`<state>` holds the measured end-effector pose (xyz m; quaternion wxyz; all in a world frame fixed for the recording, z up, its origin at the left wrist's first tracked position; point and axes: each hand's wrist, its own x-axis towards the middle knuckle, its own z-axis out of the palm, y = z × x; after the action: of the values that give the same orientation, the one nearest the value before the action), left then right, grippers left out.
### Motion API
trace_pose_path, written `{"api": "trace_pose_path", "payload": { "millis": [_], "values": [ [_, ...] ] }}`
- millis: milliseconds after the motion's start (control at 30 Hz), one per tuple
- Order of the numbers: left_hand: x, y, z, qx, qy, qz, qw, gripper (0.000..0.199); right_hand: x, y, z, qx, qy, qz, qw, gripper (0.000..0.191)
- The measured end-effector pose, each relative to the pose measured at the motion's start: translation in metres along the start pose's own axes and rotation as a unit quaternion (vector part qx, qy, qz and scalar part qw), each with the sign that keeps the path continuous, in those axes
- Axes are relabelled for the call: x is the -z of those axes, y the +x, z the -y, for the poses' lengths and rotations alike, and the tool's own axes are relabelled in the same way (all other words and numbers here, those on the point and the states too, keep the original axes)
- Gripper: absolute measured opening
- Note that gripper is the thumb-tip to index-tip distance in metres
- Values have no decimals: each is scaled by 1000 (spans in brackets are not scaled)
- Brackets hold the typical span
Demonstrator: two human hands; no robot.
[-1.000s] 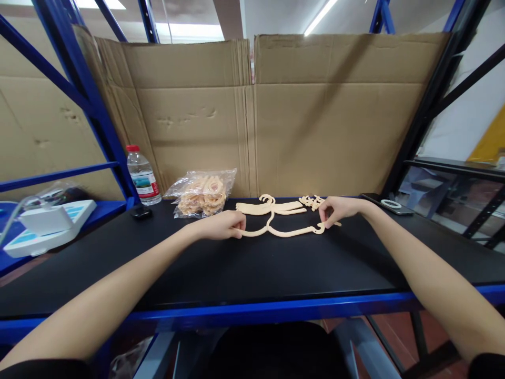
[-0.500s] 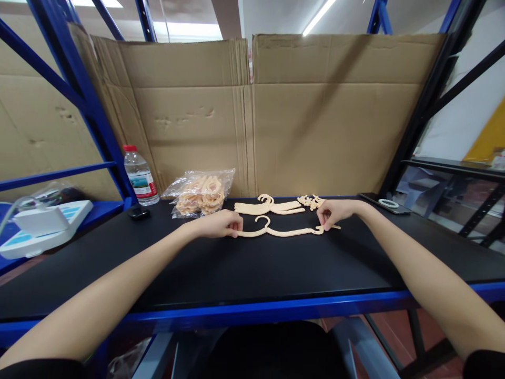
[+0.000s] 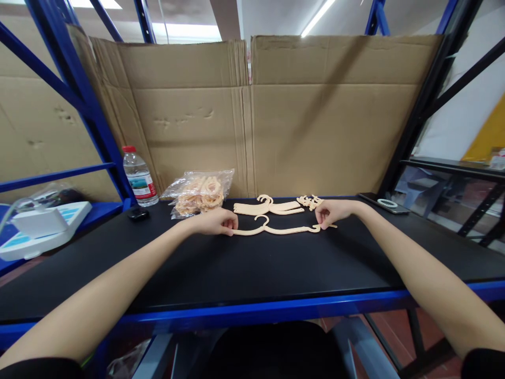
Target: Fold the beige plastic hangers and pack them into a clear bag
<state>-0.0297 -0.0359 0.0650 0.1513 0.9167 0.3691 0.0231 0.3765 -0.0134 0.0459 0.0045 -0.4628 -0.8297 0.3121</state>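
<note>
A cream-coloured clothes hanger (image 3: 290, 230) lies across the black table, its hook toward the back. Closed around the hanger's left end is my left hand (image 3: 221, 221). My right hand (image 3: 332, 213) pinches a small cream hook-shaped piece (image 3: 316, 228) at the right end of the hanger; a thin tip of it sticks out past my fingers. Whether that piece is fully joined to the hanger I cannot tell. Just behind lie several more cream hangers (image 3: 268, 207) in a stack, with a small pile of cream hook pieces (image 3: 309, 201) beside them.
A clear plastic bag of cream parts (image 3: 201, 193) sits back left, near a water bottle (image 3: 140, 179) and a small black object (image 3: 138, 213). At the right lies a phone (image 3: 398, 208) with a pale ring on it. Cardboard (image 3: 335, 116) walls the back.
My left hand has shifted slightly left along the hanger's end, showing a little more of it. My right hand keeps its pinch, almost unmoved. The view has shifted slightly.
</note>
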Motion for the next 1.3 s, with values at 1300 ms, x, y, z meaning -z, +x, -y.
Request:
{"api": "trace_pose_path", "payload": {
  "millis": [1300],
  "values": [
    [-33, 42, 43, 0, 50, -249, 967, 20, -12, 47, -27, 47, -258, -352, 899, 20]
  ]
}}
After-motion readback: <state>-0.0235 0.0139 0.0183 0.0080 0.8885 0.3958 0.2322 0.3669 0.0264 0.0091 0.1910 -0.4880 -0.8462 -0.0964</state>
